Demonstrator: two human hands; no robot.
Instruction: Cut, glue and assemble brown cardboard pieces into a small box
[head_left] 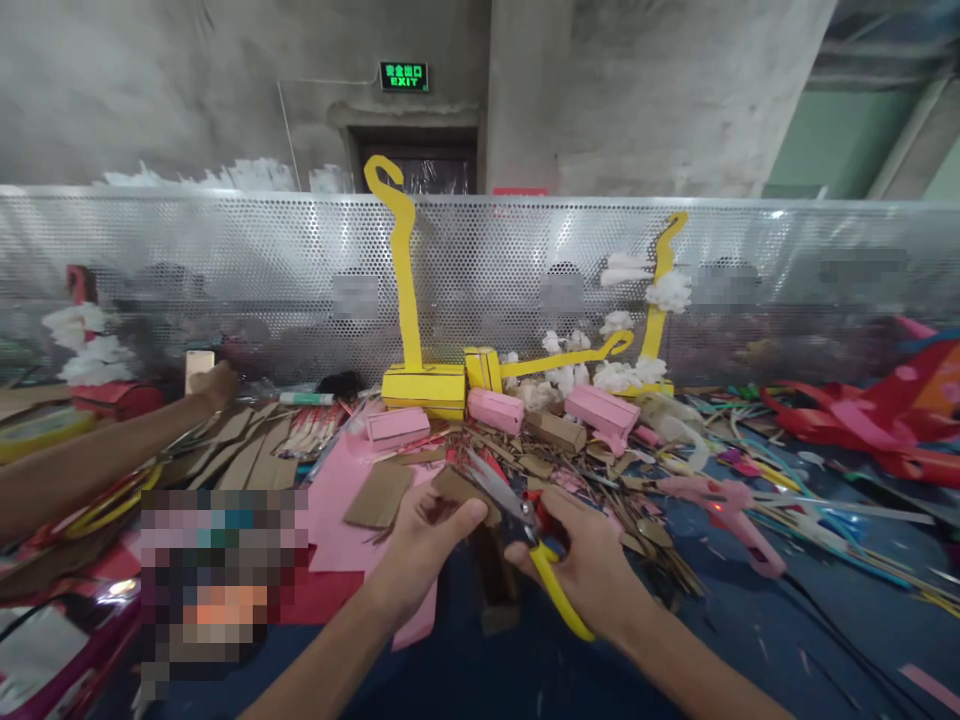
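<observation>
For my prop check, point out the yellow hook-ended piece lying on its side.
The middle yellow piece: its strip runs sideways, whereas the left yellow piece and right yellow piece stand up.

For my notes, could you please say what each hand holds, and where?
Right hand: scissors, by the handles; left hand: cardboard, by its near edge.

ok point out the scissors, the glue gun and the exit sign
Scissors (528,512): head view, on the pivot between blades and handles.
Glue gun (732,511): head view, on its pink body.
Exit sign (404,76): head view, middle of its lit face.
</observation>
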